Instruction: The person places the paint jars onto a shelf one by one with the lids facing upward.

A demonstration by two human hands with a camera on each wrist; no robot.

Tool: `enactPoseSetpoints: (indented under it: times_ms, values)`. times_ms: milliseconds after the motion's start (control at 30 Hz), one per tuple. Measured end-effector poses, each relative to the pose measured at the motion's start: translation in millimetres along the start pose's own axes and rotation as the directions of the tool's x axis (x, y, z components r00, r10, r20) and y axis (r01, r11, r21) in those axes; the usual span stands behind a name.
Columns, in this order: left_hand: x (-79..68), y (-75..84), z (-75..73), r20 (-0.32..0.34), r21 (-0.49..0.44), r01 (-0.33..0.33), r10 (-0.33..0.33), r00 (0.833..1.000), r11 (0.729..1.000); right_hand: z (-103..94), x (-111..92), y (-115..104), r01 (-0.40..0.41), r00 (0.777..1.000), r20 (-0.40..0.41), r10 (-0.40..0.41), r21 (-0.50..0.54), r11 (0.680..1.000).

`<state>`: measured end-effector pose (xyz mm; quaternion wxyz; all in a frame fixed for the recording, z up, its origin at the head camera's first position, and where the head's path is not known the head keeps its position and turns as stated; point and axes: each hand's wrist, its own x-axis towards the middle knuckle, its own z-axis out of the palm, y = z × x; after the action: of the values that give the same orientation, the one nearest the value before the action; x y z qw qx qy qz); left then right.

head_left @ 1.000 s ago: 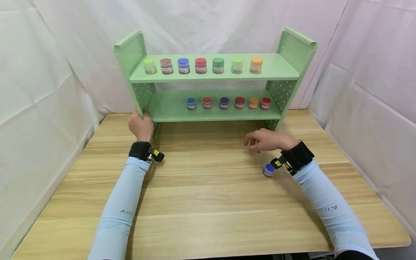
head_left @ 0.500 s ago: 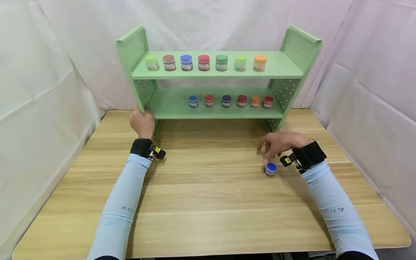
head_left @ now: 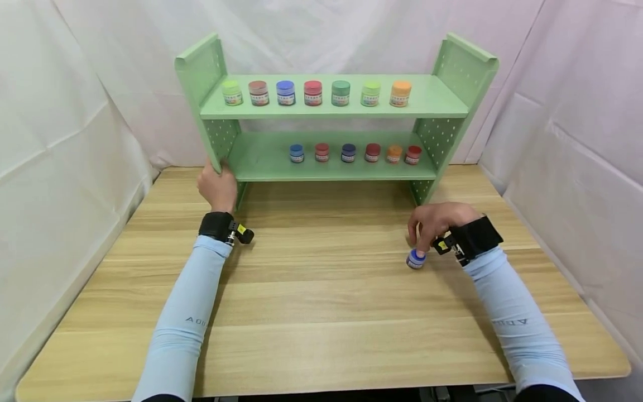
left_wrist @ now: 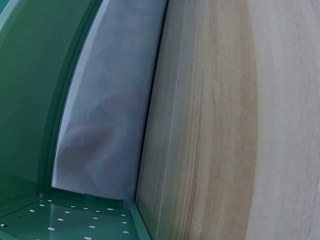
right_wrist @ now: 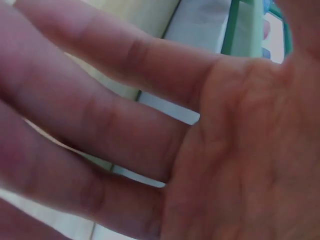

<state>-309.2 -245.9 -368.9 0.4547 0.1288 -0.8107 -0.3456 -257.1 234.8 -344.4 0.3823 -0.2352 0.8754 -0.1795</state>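
At the lower front of the green shelf's (head_left: 321, 113) left side panel, my left hand (head_left: 217, 187) grips the panel's edge, its fingers partly hidden behind it. A small paint jar (head_left: 414, 262) with a blue lid sits on the table on the right. My right hand (head_left: 439, 220) reaches down over this jar and pinches its lid, with the thumb overlapping the lid's near side. In the right wrist view the palm and fingers (right_wrist: 120, 130) fill the picture, and the jar is hidden. The left wrist view shows the shelf's perforated panel (left_wrist: 70, 220) but no hand.
On the upper shelf stands a row of larger jars, among them an orange-lidded jar (head_left: 400, 95). Several smaller jars line the lower shelf, with a red-lidded jar (head_left: 413, 156) at the right end. The wooden table (head_left: 321, 312) extends toward me; white cloth (head_left: 321, 33) hangs behind.
My right hand has moved right and toward me, from beyond the blue-lidded paint jar down onto its lid. My left hand has kept its grip on the shelf panel.
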Motion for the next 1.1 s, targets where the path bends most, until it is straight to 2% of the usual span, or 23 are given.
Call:
enactPoseSetpoints:
  times_ms: [100, 267, 400, 567, 833, 967, 1100]
  values:
    - [0.4, 0.3, 0.4, 0.004, 0.003, -0.005, 0.005, 1.0, 1.0, 2.5, 3, 2, -0.003, 0.999, 0.032, 0.002, 0.037, 0.999]
    - [-0.8, 0.3, 0.3, 0.015, 0.006, -0.009, 0.009, 1.0, 1.0, 4.6, 10, 7, 0.075, 0.994, 0.074, -0.078, 0.039, 0.996]
    - [-0.7, 0.6, -1.5, 0.012, -0.004, -0.002, 0.002, 1.0, 1.0, 4.7, 14, 7, 0.135, 0.989, 0.065, -0.136, 0.01, 0.991]
    - [-0.6, -0.2, -1.7, 0.01, -0.005, 0.01, -0.01, 1.0, 1.0, 4.0, 15, 6, 0.138, 0.989, 0.054, -0.139, 0.028, 0.99]
    - [-1.2, 0.6, -1.6, 0.008, -0.009, 0.01, -0.01, 1.0, 1.0, 2.2, 16, 9, 0.157, 0.987, -0.026, -0.157, 0.002, 0.988]
    - [-1.0, 1.0, -1.6, 0.011, -0.009, 0.014, -0.014, 1.0, 1.0, 1.0, 18, 10, 0.204, 0.976, -0.08, -0.203, 0.005, 0.979]
    - [-0.8, 1.4, -2.0, 0.006, -0.021, 0.007, -0.007, 1.0, 1.0, -0.8, 20, 11, 0.254, 0.953, -0.164, -0.256, -0.033, 0.967]
